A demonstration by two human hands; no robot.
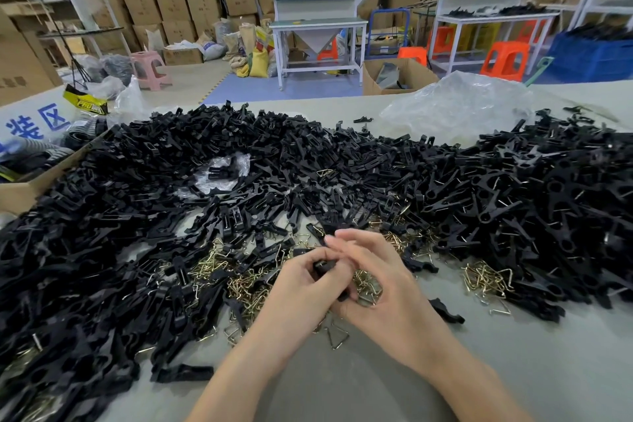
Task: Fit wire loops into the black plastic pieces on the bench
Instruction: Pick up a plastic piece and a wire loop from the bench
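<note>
A broad heap of black plastic pieces [281, 161] covers the grey bench [513, 370] from left to right. Brass-coloured wire loops [239, 281] lie scattered in front of the heap, with another clump of loops [486, 279] to the right. Both hands meet in the middle, just above the loops. My left hand [301, 295] grips a black plastic piece [324, 264] between thumb and fingers. My right hand [380, 284] curls round the same piece from the right, its fingertips over the top. Whether a loop sits in the piece is hidden by the fingers.
An open cardboard box [20, 192] stands at the bench's left edge. A crumpled clear plastic bag [455, 106] lies at the back right. A single wire loop [337, 336] rests on the bench near my wrists. Workbenches, stools and stacked cartons fill the room behind.
</note>
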